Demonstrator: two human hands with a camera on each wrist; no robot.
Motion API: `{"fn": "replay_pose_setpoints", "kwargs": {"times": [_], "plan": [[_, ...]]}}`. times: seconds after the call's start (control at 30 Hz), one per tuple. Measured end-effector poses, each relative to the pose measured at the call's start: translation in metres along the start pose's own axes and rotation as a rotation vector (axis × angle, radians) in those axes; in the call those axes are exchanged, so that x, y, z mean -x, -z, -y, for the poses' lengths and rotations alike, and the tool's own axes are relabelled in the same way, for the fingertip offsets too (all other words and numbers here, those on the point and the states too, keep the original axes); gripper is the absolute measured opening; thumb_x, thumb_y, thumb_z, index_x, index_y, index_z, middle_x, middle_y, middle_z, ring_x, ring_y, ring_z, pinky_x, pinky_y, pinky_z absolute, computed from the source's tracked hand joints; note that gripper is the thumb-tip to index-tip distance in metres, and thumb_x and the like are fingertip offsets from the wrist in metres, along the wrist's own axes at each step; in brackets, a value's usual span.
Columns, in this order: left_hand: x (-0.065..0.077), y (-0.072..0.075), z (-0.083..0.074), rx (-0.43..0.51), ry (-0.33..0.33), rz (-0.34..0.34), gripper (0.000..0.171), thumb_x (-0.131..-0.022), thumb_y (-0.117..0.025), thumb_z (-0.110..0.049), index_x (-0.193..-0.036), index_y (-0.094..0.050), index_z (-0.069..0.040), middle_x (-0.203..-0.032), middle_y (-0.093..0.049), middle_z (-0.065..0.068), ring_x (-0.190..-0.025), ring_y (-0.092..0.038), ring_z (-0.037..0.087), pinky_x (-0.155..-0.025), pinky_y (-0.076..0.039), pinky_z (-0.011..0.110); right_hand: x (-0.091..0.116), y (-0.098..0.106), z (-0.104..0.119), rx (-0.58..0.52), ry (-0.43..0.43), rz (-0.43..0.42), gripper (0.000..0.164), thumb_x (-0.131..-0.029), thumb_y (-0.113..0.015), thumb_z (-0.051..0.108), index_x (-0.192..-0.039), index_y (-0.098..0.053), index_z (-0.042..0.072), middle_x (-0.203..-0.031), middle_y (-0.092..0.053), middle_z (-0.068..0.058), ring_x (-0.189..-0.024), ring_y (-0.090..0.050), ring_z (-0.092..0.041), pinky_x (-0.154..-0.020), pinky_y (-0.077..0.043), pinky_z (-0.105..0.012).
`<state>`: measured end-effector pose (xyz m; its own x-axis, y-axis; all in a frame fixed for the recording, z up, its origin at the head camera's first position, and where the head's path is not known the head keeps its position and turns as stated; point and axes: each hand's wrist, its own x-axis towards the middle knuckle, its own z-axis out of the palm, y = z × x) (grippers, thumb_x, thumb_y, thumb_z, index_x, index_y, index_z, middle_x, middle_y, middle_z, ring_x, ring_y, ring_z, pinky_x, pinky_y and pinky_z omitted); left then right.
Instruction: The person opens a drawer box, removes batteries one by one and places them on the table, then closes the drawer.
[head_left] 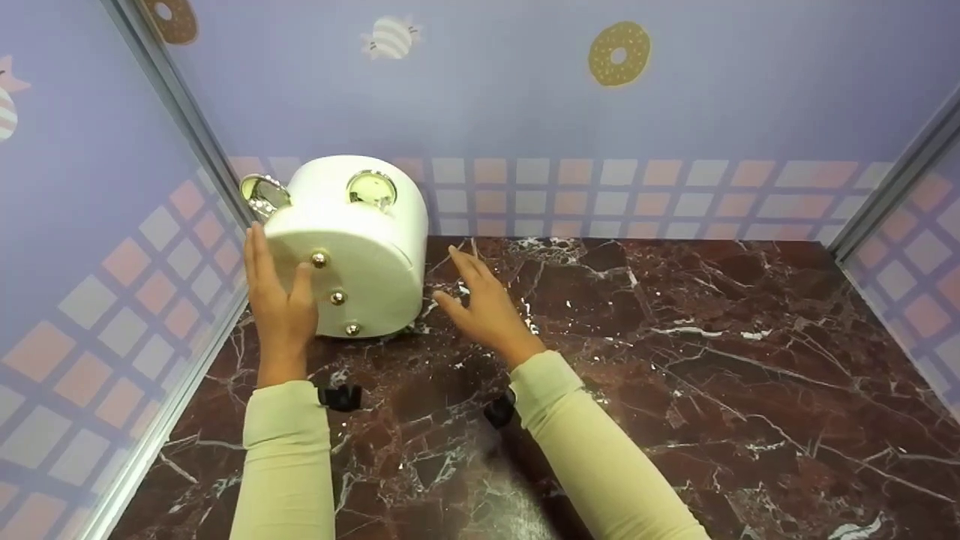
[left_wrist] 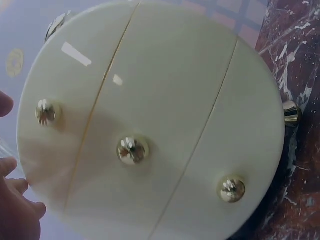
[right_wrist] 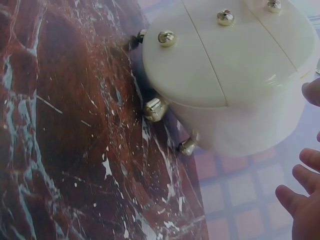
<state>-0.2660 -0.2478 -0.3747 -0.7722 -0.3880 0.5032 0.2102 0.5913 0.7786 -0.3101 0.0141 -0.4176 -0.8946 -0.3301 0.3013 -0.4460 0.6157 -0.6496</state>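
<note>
A white rounded jewelry box (head_left: 386,274) stands on the marble surface in the back left corner. Three gold knobs run down its front, and thin seams divide that front into drawers, as the knob (left_wrist: 132,150) and lines in the left wrist view show. Two round gold ears, one of them the right ear (head_left: 373,189), rise from its top. Short gold feet (right_wrist: 155,109) hold it up. My left hand (head_left: 281,311) is at the box's left side, fingers extended; whether it touches, I cannot tell. My right hand (head_left: 487,311), fingers spread, hovers apart from its right side.
Dark red marble with white veins (head_left: 675,390) extends to the right and front. A lilac wall (head_left: 510,97) with checks and sweets printed on it closes the back. Side panels (head_left: 90,225) with metal corner strips stand left and right.
</note>
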Motion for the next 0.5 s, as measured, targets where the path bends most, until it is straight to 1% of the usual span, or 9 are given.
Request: {"fn": "replay_pose_setpoints", "kwargs": {"times": [0.2,0.33,0.5], "plan": [[-0.002,0.006,0.013,0.027,0.051,-0.009,0.075,-0.093,-0.048,-0.026,-0.157,-0.01,-0.027,-0.164,-0.008,-0.005,-0.151,-0.009,0.016,-0.123,-0.005,0.05,-0.005,-0.007,0.002,-0.007,0.0,0.007,0.076,-0.092,-0.059,0.047,-0.155,-0.023,0.024,-0.158,-0.03,-0.008,-0.141,-0.036,-0.033,-0.115,-0.032,-0.055],[-0.004,0.008,0.023,0.025,0.071,-0.012,0.076,-0.092,-0.05,-0.025,-0.157,-0.01,-0.026,-0.164,-0.01,-0.004,-0.15,-0.01,0.014,-0.124,-0.007,0.044,-0.01,-0.008,0.007,-0.012,0.008,0.009,0.077,-0.092,-0.06,0.047,-0.155,-0.023,0.024,-0.158,-0.03,-0.007,-0.143,-0.034,-0.03,-0.116,-0.03,-0.052],[-0.006,0.009,0.038,0.069,0.124,0.004,0.077,-0.093,-0.05,-0.02,-0.157,-0.009,-0.028,-0.164,-0.01,-0.008,-0.149,-0.011,0.01,-0.124,-0.006,0.035,-0.017,-0.01,0.013,-0.023,0.007,0.029,0.079,-0.091,-0.061,0.048,-0.156,-0.021,0.027,-0.159,-0.029,-0.004,-0.143,-0.033,-0.029,-0.117,-0.03,-0.05]]}}
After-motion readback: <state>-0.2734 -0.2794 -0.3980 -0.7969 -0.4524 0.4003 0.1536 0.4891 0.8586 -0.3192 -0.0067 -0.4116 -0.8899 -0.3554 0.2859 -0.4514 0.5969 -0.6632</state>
